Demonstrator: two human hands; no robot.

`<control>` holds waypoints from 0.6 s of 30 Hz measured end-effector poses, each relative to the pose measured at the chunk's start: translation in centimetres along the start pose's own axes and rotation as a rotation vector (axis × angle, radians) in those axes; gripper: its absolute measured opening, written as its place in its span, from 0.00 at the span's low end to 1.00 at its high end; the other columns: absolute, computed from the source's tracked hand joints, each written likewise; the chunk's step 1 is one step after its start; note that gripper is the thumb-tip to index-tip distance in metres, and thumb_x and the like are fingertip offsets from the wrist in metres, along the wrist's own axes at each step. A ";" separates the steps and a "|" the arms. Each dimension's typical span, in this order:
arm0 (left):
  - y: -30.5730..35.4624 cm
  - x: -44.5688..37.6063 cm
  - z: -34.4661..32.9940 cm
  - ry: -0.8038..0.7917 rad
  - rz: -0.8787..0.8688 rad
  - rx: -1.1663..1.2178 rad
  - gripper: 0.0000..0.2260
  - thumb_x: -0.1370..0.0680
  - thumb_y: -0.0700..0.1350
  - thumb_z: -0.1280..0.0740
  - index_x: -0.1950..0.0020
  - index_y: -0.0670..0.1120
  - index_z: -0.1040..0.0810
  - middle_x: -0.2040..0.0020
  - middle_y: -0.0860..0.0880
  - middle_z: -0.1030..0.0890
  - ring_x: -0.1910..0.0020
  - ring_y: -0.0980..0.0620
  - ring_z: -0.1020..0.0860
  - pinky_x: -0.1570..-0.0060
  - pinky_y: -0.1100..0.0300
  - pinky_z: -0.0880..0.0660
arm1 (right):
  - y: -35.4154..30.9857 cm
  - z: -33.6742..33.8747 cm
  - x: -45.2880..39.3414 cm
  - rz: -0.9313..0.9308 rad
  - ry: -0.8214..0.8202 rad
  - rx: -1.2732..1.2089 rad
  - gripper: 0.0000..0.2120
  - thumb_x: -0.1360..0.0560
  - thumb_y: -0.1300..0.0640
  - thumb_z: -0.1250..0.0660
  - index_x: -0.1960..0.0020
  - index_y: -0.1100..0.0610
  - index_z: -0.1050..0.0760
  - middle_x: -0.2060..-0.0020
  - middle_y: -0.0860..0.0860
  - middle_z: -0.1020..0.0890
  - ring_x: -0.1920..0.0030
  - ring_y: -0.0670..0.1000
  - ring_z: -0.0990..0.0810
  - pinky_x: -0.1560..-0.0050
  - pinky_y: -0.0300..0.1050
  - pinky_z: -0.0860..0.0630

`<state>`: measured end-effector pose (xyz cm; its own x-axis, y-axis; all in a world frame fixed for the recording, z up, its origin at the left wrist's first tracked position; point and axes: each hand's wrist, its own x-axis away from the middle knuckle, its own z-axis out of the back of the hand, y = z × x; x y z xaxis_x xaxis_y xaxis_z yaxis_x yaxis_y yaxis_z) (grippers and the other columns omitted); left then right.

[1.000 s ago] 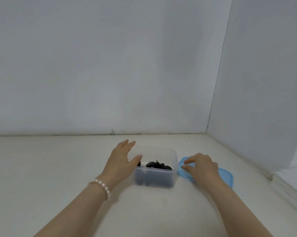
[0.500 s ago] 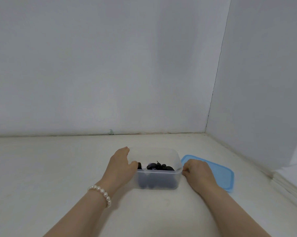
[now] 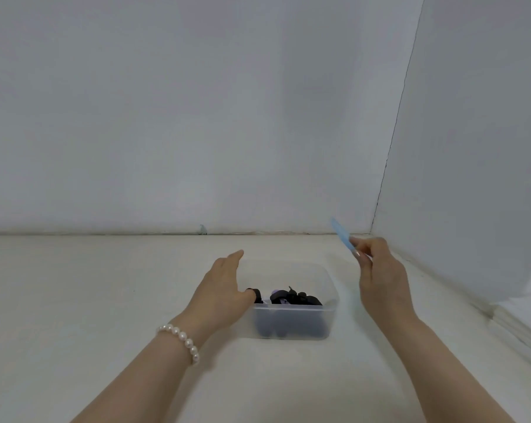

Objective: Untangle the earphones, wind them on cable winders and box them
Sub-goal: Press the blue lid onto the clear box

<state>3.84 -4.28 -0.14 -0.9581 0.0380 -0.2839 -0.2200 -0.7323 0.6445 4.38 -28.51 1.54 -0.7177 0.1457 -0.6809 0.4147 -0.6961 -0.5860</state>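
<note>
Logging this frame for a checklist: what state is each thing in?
Box: uncovered, on the table, dark earphones inside.
Blue lid: lifted, tilted, off the box.
Right hand: pinches the lid.
Left hand: fingers straight, against the box's left side.

Head-worn view, facing forward-down, near the tabletop (image 3: 74, 300)

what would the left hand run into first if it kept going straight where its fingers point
Probably nothing close: the left hand points along the clear box side toward the back wall, though depth is unclear.
</note>
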 end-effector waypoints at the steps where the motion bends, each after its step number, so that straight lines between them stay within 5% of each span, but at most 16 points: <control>1: 0.1 0.1 0.1 0.030 -0.040 -0.028 0.36 0.26 0.49 0.34 0.24 0.55 0.51 0.25 0.51 0.43 0.28 0.50 0.42 0.33 0.58 0.41 | -1.2 0.0 0.2 0.069 -0.006 -0.023 0.07 0.21 0.66 0.43 0.51 0.57 0.28 0.48 0.51 0.20 0.49 0.55 0.24 0.52 0.40 0.35; 5: 0.9 0.2 0.3 0.223 -0.407 -0.080 0.38 0.26 0.56 0.33 0.29 0.71 0.59 0.24 0.59 0.55 0.24 0.53 0.55 0.27 0.52 0.55 | -5.0 -1.3 1.0 0.426 -0.001 0.125 0.12 0.30 0.72 0.39 0.50 0.64 0.23 0.55 0.56 0.17 0.45 0.54 0.25 0.41 0.33 0.42; 7: 1.0 0.0 0.1 0.248 -0.497 0.002 0.33 0.24 0.53 0.34 0.31 0.72 0.52 0.25 0.62 0.54 0.24 0.54 0.56 0.27 0.47 0.57 | -5.7 -2.6 1.7 0.619 -0.015 0.219 0.15 0.37 0.73 0.36 0.53 0.63 0.23 0.61 0.54 0.17 0.48 0.54 0.30 0.36 0.36 0.45; 10: 0.7 -0.2 -0.1 0.317 -0.568 0.141 0.12 0.24 0.52 0.39 0.41 0.62 0.33 0.30 0.60 0.37 0.26 0.50 0.42 0.28 0.41 0.47 | -6.2 -3.9 2.5 0.714 -0.106 0.220 0.11 0.34 0.72 0.38 0.55 0.60 0.27 0.62 0.54 0.17 0.52 0.53 0.25 0.30 0.35 0.49; 12: 0.5 -0.3 -0.1 0.390 -0.582 0.160 0.07 0.24 0.52 0.44 0.49 0.57 0.29 0.40 0.58 0.24 0.35 0.50 0.27 0.32 0.44 0.36 | -6.1 -3.8 2.4 0.730 -0.099 0.212 0.06 0.26 0.64 0.41 0.51 0.60 0.26 0.58 0.54 0.16 0.49 0.54 0.19 0.29 0.44 0.45; 13: 0.5 -0.3 0.0 0.428 -0.577 0.172 0.06 0.24 0.51 0.44 0.51 0.55 0.29 0.48 0.57 0.20 0.45 0.53 0.21 0.37 0.53 0.31 | -6.1 -3.4 2.3 0.711 -0.058 0.216 0.12 0.23 0.54 0.41 0.46 0.60 0.26 0.53 0.53 0.16 0.44 0.53 0.20 0.30 0.50 0.44; 15: 0.9 -0.3 0.3 0.535 -0.533 0.200 0.04 0.23 0.50 0.41 0.56 0.52 0.29 0.67 0.54 0.24 0.66 0.60 0.26 0.58 0.72 0.33 | -5.8 -2.7 1.8 0.617 0.040 0.185 0.26 0.24 0.41 0.42 0.35 0.58 0.34 0.39 0.53 0.22 0.33 0.51 0.30 0.29 0.54 0.47; 18: 1.8 -0.5 0.8 0.634 -0.361 0.337 0.09 0.24 0.48 0.40 0.60 0.44 0.31 0.72 0.54 0.33 0.72 0.59 0.34 0.70 0.68 0.37 | -4.6 -1.8 1.5 0.340 0.200 0.023 0.32 0.26 0.42 0.38 0.27 0.52 0.43 0.27 0.53 0.37 0.27 0.49 0.42 0.26 0.52 0.50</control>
<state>3.74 -5.02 1.71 -0.5526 -0.2341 -0.7999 -0.6370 -0.5002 0.5865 2.36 -23.81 2.41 -0.4180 0.0366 -0.9077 0.5956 -0.7434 -0.3043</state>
